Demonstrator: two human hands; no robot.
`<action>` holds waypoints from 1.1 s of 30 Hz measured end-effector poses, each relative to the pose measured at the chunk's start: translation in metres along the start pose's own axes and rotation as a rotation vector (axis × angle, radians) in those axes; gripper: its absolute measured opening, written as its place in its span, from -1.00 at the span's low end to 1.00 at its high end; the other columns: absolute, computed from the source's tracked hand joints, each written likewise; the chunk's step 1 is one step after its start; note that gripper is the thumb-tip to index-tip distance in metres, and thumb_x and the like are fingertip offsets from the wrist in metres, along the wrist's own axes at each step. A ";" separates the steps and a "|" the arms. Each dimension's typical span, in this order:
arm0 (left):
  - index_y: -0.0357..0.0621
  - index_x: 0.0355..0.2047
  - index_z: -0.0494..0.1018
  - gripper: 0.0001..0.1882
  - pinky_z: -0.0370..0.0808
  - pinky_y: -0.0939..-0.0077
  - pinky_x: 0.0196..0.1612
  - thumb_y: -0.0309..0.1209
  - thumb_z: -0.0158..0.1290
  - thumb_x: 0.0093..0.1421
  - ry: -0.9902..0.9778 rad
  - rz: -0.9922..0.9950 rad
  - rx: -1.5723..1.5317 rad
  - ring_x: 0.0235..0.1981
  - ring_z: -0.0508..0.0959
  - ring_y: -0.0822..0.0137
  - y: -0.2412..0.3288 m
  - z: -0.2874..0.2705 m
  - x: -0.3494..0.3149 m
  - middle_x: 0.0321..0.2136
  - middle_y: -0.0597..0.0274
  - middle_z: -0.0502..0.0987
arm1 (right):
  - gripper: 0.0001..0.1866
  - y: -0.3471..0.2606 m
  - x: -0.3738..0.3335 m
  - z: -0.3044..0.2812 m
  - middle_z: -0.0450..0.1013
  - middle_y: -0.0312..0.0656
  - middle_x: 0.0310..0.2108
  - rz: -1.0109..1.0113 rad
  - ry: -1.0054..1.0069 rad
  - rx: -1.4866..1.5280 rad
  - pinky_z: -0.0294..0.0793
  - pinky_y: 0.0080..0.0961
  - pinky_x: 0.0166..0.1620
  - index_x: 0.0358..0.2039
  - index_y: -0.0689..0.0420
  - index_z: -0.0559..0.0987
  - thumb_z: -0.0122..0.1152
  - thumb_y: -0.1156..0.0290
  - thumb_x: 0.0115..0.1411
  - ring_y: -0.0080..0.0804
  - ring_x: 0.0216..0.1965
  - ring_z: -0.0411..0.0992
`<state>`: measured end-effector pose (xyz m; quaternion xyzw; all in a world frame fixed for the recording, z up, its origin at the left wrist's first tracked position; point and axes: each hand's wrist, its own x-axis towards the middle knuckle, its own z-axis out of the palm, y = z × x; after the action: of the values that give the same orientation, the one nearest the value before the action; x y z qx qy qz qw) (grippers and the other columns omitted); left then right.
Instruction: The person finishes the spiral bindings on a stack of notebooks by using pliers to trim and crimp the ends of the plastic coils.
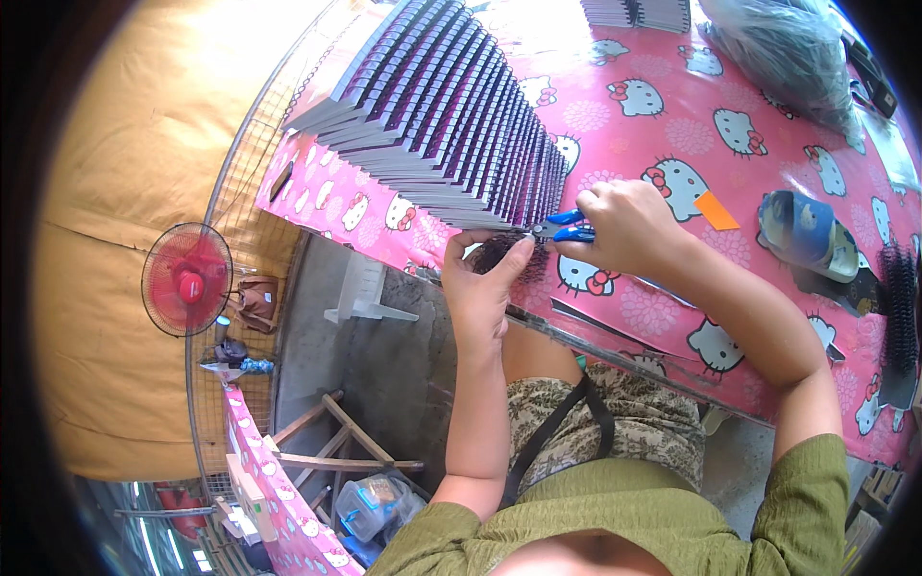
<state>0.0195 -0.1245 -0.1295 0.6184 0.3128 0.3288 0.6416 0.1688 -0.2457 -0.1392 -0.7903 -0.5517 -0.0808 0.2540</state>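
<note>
A long row of spiral-bound notebooks stands packed together along the table's left side, dark coils facing up. At the near end of the row, my right hand grips blue-handled pliers. Their metal jaws are at the corner of the nearest notebook, close to my left fingertips. My left hand is closed in a pinch there, thumb and fingers around the edge. A dark tangle of coil shows between its thumb and forefinger; what exactly the fingers pinch is partly hidden.
The pink cat-patterned tablecloth covers the table. To the right lie an orange paper piece, a blue patterned roll-shaped container and a bundle of black coils. A plastic bag sits far right. A red fan stands left.
</note>
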 end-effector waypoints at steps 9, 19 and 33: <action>-0.30 -0.18 0.32 -0.57 0.50 0.56 -0.21 -0.61 0.29 -0.01 -0.004 -0.087 -0.052 -0.30 0.54 0.41 -0.007 -0.009 -0.001 -0.30 0.08 0.53 | -0.43 0.009 -0.014 -0.007 0.48 -0.06 -0.45 -0.071 0.120 -0.146 0.44 -0.31 -0.17 -0.45 0.25 0.53 0.29 -0.12 -0.04 -0.19 -0.33 0.48; -0.31 -0.15 0.30 -0.54 0.53 0.59 -0.24 -0.63 0.29 -0.02 -0.052 -0.082 -0.003 -0.33 0.55 0.40 -0.010 -0.011 0.000 -0.31 0.10 0.53 | -0.44 -0.002 -0.006 -0.011 0.47 -0.08 -0.58 0.132 -0.273 -0.027 0.48 -0.29 -0.44 -0.51 0.26 0.57 0.29 -0.11 -0.05 -0.19 -0.51 0.51; -0.30 -0.18 0.28 -0.53 0.40 0.76 -0.64 -0.60 0.30 -0.02 -0.057 -0.067 -0.026 -0.52 0.55 0.49 -0.025 -0.011 0.001 -0.41 0.12 0.55 | -0.49 0.006 -0.015 0.002 0.48 -0.10 -0.57 0.106 -0.177 -0.031 0.49 -0.32 -0.37 -0.55 0.21 0.55 0.30 -0.08 -0.07 -0.19 -0.50 0.51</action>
<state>0.0120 -0.1178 -0.1552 0.6082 0.3104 0.2935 0.6690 0.1688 -0.2585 -0.1486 -0.8263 -0.5280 -0.0053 0.1960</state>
